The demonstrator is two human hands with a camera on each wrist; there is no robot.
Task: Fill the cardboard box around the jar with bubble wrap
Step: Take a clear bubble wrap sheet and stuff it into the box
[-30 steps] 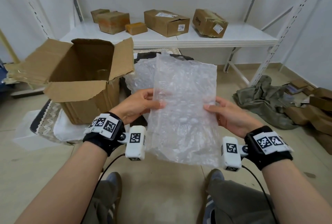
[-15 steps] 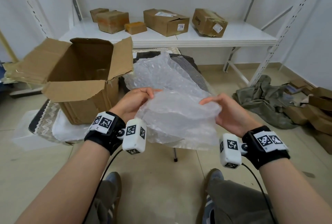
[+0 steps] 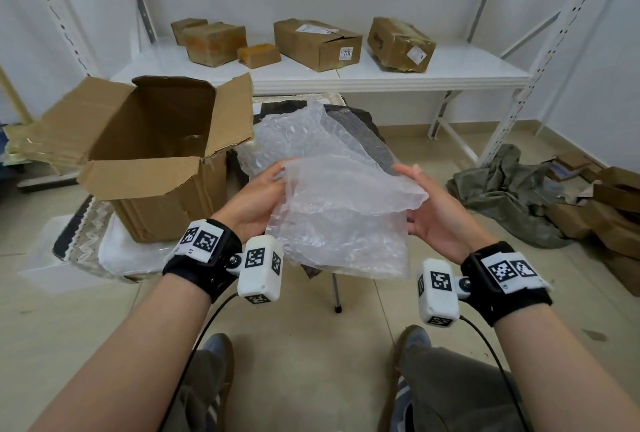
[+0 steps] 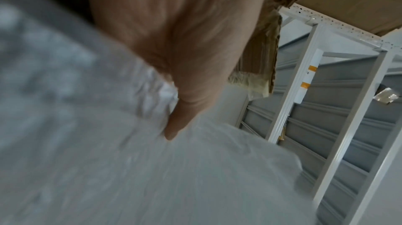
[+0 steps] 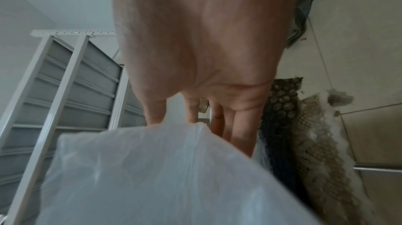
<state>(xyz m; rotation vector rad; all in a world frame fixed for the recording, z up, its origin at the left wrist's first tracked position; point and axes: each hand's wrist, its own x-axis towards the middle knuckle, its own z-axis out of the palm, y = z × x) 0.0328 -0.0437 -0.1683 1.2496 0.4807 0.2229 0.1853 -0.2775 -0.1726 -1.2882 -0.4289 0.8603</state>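
A clear sheet of bubble wrap [image 3: 341, 213] is held in mid-air between 2 hands, just right of the open cardboard box [image 3: 156, 154]. It is pinched at its left edge by the left hand [image 3: 254, 201]; the right hand [image 3: 434, 215] cradles its right edge on relaxed, nearly straight fingers. The sheet looks light, soft and crushable, best gathered at its edges. The jar is barely discernible inside.

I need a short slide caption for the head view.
Both hands fold bubble wrap beside the open cardboard box.

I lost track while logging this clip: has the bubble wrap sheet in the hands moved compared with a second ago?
Yes. The bubble wrap sheet no longer stands tall against the white shelf; it is folded lower between the left hand and right hand.
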